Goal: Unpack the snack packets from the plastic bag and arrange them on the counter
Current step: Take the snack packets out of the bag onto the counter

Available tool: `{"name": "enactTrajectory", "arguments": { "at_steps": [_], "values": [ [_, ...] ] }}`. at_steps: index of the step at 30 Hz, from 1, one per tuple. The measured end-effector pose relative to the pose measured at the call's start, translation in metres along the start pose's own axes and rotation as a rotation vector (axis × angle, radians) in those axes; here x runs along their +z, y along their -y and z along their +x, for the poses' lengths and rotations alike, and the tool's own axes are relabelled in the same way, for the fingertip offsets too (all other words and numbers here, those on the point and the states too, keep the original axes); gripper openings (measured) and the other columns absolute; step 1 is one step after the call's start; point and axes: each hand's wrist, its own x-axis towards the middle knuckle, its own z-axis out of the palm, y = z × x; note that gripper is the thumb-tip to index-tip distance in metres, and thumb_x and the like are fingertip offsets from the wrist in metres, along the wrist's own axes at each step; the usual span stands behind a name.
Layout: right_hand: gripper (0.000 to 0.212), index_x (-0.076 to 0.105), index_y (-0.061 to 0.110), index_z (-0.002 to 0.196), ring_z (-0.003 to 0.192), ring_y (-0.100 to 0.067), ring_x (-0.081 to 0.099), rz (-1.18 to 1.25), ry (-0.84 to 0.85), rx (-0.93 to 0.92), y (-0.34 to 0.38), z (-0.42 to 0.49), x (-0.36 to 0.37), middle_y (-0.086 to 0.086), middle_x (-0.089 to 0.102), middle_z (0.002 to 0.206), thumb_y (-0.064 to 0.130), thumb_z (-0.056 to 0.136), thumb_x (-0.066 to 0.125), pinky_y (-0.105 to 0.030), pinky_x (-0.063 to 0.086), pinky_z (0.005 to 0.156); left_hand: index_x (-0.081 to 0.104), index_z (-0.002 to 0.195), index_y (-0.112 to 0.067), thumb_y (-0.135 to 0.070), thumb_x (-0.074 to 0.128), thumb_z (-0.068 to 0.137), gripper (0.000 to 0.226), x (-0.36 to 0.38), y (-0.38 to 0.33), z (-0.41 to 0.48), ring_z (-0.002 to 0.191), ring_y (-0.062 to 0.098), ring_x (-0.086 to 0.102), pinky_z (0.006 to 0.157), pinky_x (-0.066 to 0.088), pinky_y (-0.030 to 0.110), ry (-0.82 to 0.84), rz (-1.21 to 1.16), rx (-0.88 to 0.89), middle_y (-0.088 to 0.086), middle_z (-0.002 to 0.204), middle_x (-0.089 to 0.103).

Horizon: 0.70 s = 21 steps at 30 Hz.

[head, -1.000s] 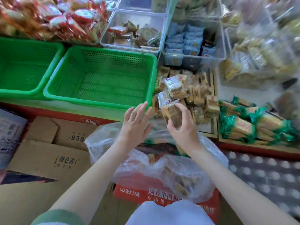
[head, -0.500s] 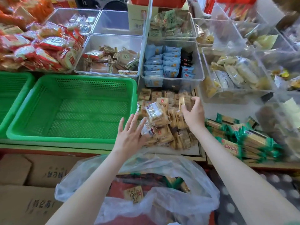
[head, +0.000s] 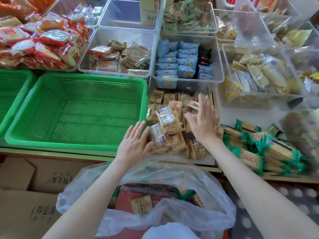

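A heap of tan snack packets (head: 170, 123) lies on the counter between the green basket and the green-wrapped packets. My left hand (head: 133, 144) is flat with straight fingers against the heap's left side. My right hand (head: 202, 120), fingers spread and a little blurred, hovers over the heap's right part and holds nothing. Below both arms a clear plastic bag (head: 174, 209) stands open with a tan packet (head: 141, 206) and a few others inside.
An empty green basket (head: 51, 137) sits left of the heap, another green basket (head: 10, 94) further left. Clear bins of snacks (head: 187, 57) line the back. Green-wrapped packets (head: 255, 150) lie to the right. Cardboard boxes (head: 32, 195) stand below the counter at left.
My right hand has let go of the packet it set on the heap and now has spread fingers. The left hand moved from the bag to the heap's left side. The view tilted up.
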Motion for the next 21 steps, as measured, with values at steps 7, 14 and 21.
{"name": "enactTrajectory", "arguments": {
  "at_steps": [7,14,21],
  "values": [
    [0.069,0.026,0.013,0.144,0.137,-0.027,0.030,-0.093,-0.123,-0.476,0.033,-0.128,0.021,-0.011,0.027,0.149,0.015,0.083,0.059,-0.047,0.021,0.111,0.043,0.143,-0.003,-0.042,0.028,0.100,0.060,0.021,0.014,-0.059,0.138,0.034,0.037,0.117,0.017,0.045,-0.177,0.055,0.041,0.020,0.147,0.041],
    [0.060,0.052,0.003,0.131,0.113,-0.031,0.056,-0.216,0.384,-0.631,0.045,-0.208,0.092,-0.015,0.059,0.123,0.009,0.075,0.075,-0.038,0.048,0.092,0.026,0.150,-0.012,-0.041,0.032,0.096,0.061,0.047,0.035,-0.130,0.144,0.033,0.018,0.117,0.012,0.050,-0.175,0.120,0.007,0.021,0.154,0.027],
    [0.068,0.023,0.012,0.150,0.134,-0.027,0.033,-0.478,0.779,-0.670,0.063,-0.228,0.140,-0.007,0.037,0.146,0.034,0.094,0.054,-0.035,0.020,0.111,0.021,0.151,-0.014,-0.038,0.034,0.097,0.060,0.070,0.038,-0.174,0.144,0.034,0.014,0.116,0.011,0.052,-0.172,0.084,-0.018,0.023,0.155,0.022]
  ]
}}
